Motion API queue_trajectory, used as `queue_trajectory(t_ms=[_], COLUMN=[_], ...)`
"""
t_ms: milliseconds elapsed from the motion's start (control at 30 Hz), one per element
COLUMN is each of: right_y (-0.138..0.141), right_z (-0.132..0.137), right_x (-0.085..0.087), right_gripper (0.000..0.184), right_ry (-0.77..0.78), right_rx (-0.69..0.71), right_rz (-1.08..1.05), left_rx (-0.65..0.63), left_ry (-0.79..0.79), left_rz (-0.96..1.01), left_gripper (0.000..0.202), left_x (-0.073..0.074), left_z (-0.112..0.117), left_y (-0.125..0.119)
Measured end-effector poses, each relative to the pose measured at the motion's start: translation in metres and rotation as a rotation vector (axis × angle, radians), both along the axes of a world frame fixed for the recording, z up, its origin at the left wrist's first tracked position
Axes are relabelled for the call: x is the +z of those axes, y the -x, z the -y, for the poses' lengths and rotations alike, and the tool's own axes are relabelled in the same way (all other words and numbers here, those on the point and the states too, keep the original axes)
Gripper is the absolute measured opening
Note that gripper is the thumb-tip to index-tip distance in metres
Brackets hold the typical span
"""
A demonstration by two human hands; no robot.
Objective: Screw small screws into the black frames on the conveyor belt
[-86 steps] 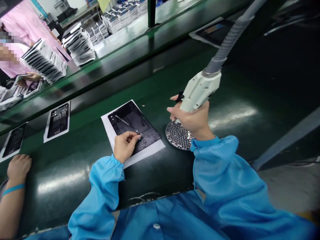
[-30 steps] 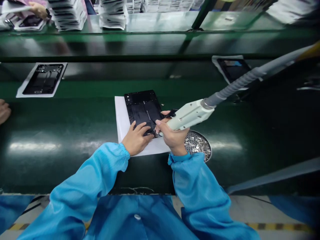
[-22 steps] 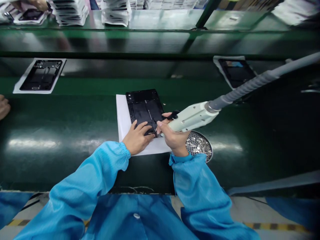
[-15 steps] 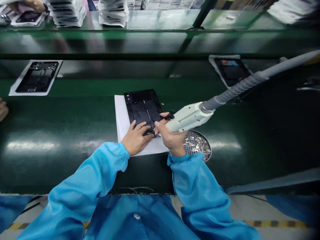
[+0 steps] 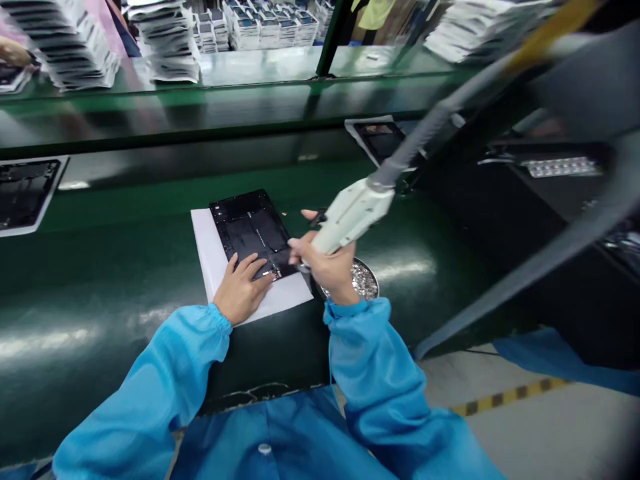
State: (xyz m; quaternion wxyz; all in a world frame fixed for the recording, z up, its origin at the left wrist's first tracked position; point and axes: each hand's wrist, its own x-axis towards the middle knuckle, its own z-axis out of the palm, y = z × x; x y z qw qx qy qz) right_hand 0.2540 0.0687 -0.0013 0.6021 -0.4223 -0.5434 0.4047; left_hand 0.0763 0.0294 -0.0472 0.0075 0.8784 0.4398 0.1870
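A black tablet body [image 5: 245, 230], its inside facing up, lies on a white paper sheet [image 5: 204, 250] on the green bench. My left hand [image 5: 243, 288] rests on its lower left end with fingers spread. My right hand [image 5: 330, 270] grips a white hand-held tool [image 5: 356, 212] fed by a grey ribbed hose. The tool's working tip is small and partly hidden by my fingers, just off the tablet's lower right corner. Partly behind my right wrist stands a round metal dish [image 5: 377, 287] of small shiny pieces too fine to name.
Other tablet bodies on white sheets lie at the left [image 5: 27, 190] and the back right [image 5: 383, 139]. Stacks of wrapped sheets [image 5: 163, 40] stand on the raised shelf. A thick grey tube [image 5: 530, 250] crosses the right side, before a dark surface [image 5: 520, 220].
My right hand has lifted the tool away from the tablet's lower corner, to the right. The left hand stays on the tablet. The whole view has swung to the right.
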Motion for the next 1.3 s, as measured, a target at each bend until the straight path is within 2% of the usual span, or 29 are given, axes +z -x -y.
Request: queue_trajectory(t_ms=[133,267,367,567,1033,1300], right_y=[-0.034,-0.048,-0.047,-0.043,-0.041,-0.042], right_z=[-0.012,-0.022,-0.023,-0.019,-0.020,-0.019], right_x=[-0.001,-0.014,-0.017,-0.011,-0.013,-0.010], right_gripper=[0.031,0.028,0.030,0.028,0.025,0.027], right_ry=[-0.096,-0.105,-0.097,-0.056,-0.049,-0.089], right_rx=[-0.143,-0.194,-0.207,-0.223,-0.212,-0.236], right_rz=[-0.045,-0.045,-0.006,0.062,0.054,0.054], left_rx=[0.023,0.060,0.059,0.052,0.048,0.049], left_ry=[0.024,0.026,0.030,0.052,0.047,0.027], left_rz=[0.003,-0.027,-0.050,-0.052,-0.057,-0.034], left_gripper=[0.032,0.038,0.039,0.039,0.040,0.037], left_x=[0.000,0.002,0.002,0.003,0.003,0.001], left_z=[0.001,0.001,0.001,0.001,0.000,0.009], left_y=[-0.001,0.000,0.001,0.002,0.003,0.007])
